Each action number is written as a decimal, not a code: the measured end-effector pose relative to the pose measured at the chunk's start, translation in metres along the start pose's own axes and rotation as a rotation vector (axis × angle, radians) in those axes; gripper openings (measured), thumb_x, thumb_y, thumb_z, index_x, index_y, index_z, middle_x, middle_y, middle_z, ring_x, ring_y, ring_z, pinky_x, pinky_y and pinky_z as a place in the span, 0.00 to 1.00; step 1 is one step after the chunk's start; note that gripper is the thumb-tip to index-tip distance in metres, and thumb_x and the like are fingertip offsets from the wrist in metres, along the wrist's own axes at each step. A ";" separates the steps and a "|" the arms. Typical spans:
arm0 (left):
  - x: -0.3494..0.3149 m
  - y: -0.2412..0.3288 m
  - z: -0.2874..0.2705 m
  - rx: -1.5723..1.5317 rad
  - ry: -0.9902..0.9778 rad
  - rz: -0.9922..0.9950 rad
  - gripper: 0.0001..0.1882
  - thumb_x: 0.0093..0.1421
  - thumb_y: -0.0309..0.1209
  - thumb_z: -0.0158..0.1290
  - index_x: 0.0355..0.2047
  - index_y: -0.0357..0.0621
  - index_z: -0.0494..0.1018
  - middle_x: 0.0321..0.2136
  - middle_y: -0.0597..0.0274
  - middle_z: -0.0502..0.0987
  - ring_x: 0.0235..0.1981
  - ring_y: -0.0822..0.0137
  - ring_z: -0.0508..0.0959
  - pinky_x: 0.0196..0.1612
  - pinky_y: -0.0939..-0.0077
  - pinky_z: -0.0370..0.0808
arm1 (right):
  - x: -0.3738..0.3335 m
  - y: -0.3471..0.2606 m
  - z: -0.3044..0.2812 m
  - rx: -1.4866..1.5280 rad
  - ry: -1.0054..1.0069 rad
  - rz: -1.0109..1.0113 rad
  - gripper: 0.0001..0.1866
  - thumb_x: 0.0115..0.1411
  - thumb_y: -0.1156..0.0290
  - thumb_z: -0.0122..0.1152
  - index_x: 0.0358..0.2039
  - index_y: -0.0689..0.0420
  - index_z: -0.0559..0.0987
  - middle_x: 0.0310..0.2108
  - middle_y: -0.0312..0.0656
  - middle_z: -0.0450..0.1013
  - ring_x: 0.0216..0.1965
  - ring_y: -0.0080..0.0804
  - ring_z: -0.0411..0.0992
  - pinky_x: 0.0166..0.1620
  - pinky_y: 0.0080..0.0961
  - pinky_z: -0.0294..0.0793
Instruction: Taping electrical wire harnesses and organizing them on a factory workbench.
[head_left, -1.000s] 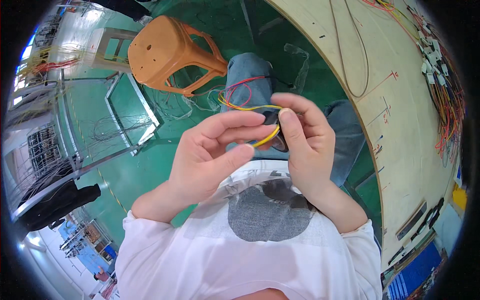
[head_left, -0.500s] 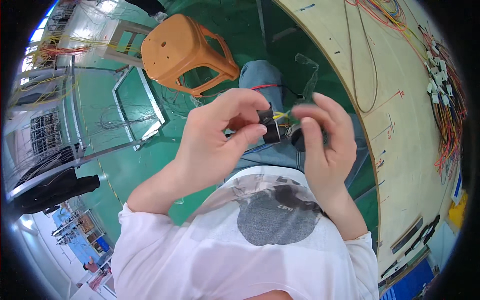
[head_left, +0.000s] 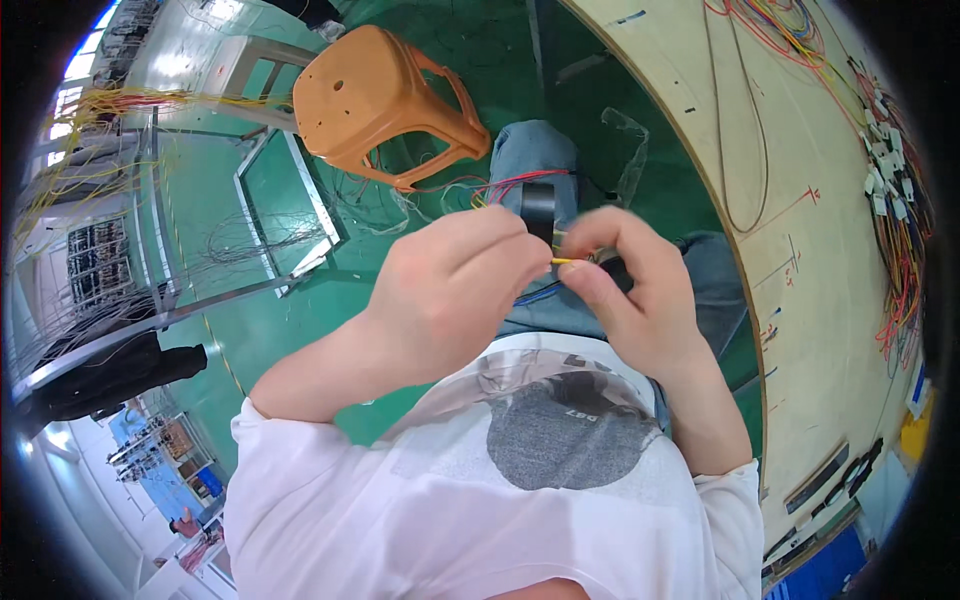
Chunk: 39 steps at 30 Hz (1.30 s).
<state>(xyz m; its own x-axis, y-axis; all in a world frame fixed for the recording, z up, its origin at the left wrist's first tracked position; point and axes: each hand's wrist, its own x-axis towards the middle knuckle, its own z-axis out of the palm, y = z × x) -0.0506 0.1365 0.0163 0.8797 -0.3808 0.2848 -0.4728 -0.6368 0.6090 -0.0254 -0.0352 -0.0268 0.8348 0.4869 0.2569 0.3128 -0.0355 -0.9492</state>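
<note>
Over my lap, my left hand (head_left: 455, 280) is closed, its thumb and fingertips pinching a thin yellow wire (head_left: 563, 261). Just beyond those fingertips is a black connector housing (head_left: 538, 205), partly hidden by the hand; whether any fingers grip it I cannot tell. My right hand (head_left: 640, 295) meets the other end of the short visible stretch of wire, thumb and bent forefinger closed around it, slightly smeared by motion. A dark round thing, partly hidden, sits behind the right fingers. Blue wires (head_left: 540, 293) show below the left fingertips.
An orange plastic stool (head_left: 370, 95) stands ahead to the left, with red wires (head_left: 530, 182) trailing across my knee. On my right curves a wooden board (head_left: 745, 180) carrying a bundle of coloured wires with white connectors (head_left: 885, 175). Metal frames (head_left: 290, 210) stand at left.
My left hand has turned and now pinches the yellow wire rather than showing the black housing between thumb and fingers. The right hand has closed in and meets the wire.
</note>
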 end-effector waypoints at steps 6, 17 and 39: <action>-0.006 0.001 0.024 -0.039 0.155 0.025 0.11 0.44 0.18 0.53 0.29 0.38 0.66 0.21 0.60 0.66 0.18 0.66 0.68 0.20 0.79 0.66 | 0.028 -0.017 0.007 0.656 0.194 0.585 0.15 0.49 0.76 0.57 0.37 0.63 0.65 0.27 0.37 0.69 0.27 0.16 0.65 0.31 0.12 0.65; 0.008 0.008 0.032 -1.820 -0.212 -1.343 0.10 0.50 0.28 0.51 0.34 0.40 0.69 0.17 0.76 0.62 0.16 0.83 0.55 0.17 0.88 0.51 | -0.020 -0.045 -0.031 0.347 0.165 0.464 0.19 0.58 0.57 0.39 0.33 0.64 0.64 0.20 0.38 0.66 0.23 0.18 0.65 0.27 0.12 0.61; -0.009 0.018 0.025 -1.555 -0.267 -0.972 0.04 0.55 0.26 0.46 0.30 0.42 0.63 0.18 0.73 0.63 0.14 0.85 0.58 0.16 0.89 0.52 | -0.034 -0.023 -0.028 0.317 -0.297 0.460 0.06 0.51 0.70 0.52 0.23 0.59 0.71 0.16 0.42 0.66 0.18 0.32 0.65 0.25 0.25 0.62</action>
<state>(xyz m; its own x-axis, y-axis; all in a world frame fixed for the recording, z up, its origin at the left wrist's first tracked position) -0.0685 0.1112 0.0060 0.6765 -0.4845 -0.5546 0.7342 0.3850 0.5592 -0.0476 -0.0756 -0.0088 0.6765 0.7063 -0.2086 -0.2357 -0.0607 -0.9699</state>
